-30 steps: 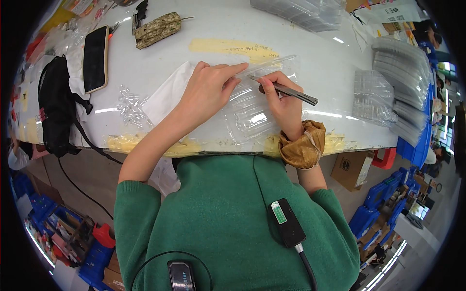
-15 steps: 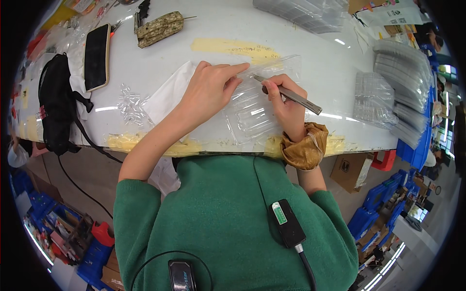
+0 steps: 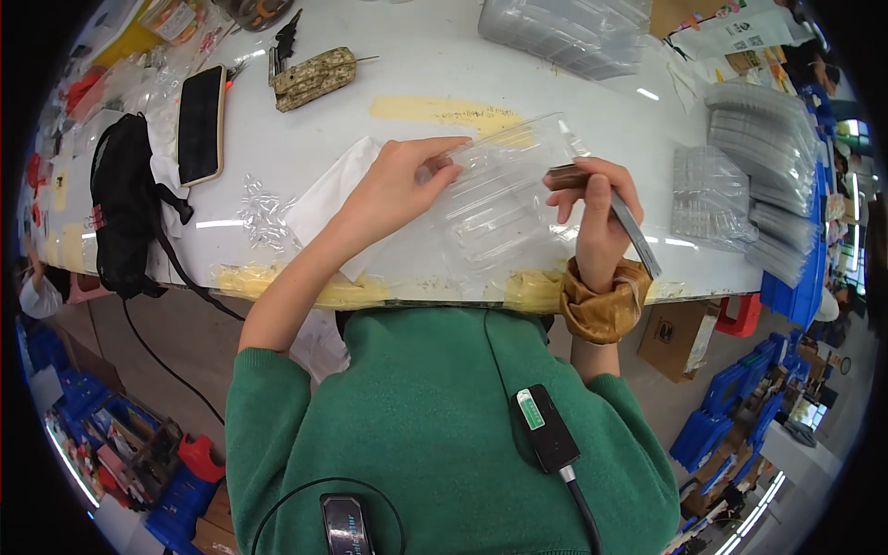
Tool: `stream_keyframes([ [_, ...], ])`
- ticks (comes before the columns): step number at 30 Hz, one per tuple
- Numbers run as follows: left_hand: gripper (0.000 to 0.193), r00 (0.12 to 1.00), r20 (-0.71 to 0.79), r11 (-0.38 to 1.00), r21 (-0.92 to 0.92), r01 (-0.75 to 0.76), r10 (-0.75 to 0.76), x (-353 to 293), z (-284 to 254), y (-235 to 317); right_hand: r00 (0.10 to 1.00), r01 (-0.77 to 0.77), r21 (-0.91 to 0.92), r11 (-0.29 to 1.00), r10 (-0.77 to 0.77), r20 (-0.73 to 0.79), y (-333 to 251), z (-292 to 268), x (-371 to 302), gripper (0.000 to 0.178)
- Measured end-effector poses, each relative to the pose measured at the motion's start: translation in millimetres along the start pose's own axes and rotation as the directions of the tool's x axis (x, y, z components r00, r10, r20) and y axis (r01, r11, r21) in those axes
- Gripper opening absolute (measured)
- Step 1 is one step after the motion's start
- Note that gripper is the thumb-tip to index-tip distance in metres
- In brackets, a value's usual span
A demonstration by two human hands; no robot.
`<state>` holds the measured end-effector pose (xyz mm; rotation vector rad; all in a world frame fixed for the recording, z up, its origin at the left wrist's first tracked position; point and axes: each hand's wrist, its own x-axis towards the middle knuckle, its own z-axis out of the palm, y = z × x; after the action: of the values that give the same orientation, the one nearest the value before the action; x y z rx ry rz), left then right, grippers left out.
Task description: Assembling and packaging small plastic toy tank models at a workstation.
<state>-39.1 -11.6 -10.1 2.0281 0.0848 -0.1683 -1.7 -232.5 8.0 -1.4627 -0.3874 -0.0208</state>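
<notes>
A clear plastic blister tray [image 3: 495, 217] with long moulded hollows lies on the white table in front of me. At its upper left edge, my left hand [image 3: 402, 180] holds the tray between bent thumb and fingers. My right hand [image 3: 601, 217], with a brown scrunchie [image 3: 606, 302] round the wrist, grips a grey metal utility knife [image 3: 636, 239]. The knife is over the tray's right side, its handle slanting down to the right. Beneath my left forearm is a white sheet [image 3: 324, 199], partly hidden. Small clear plastic scraps [image 3: 265, 213] lie left of it.
Stacked clear trays [image 3: 763, 139] stand at the right, with a clear container [image 3: 573, 37] at the back. A phone [image 3: 201, 125], a black pouch [image 3: 125, 203] and a camouflage-patterned device [image 3: 314, 79] lie to the left. Yellow tape [image 3: 356, 287] lines the near edge.
My right hand has moved right and lifted off the tray, tilting the knife more steeply. My left index finger, stretched along the tray's edge before, has drawn back.
</notes>
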Motion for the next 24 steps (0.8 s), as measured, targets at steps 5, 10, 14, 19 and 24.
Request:
stream_keyframes([
  [5,0.029,0.969,-0.162,0.963,-0.166,-0.215,0.188,-12,-6,28,0.97,0.105,-0.19,0.976,-0.143,-0.198,-30,-26,11,0.021],
  [10,0.029,0.812,-0.306,0.867,0.198,-0.457,0.497,-25,-16,50,0.952,0.0,-0.111,0.994,-0.034,-0.304,-40,-26,12,0.022],
  [14,0.04,0.377,-0.032,0.244,0.812,-0.531,0.926,-32,-12,39,0.954,-0.281,0.422,0.862,0.298,0.028,-39,-20,16,0.021],
  [19,0.045,0.334,0.115,0.116,0.794,-0.596,0.936,-37,-6,27,0.948,-0.317,0.272,0.909,0.293,0.124,-30,-11,17,0.033],
  [24,0.06,0.269,-0.103,0.225,0.851,-0.474,0.958,-27,-13,8,0.992,-0.119,0.378,0.918,0.095,0.082,-19,-10,20,0.045],
])
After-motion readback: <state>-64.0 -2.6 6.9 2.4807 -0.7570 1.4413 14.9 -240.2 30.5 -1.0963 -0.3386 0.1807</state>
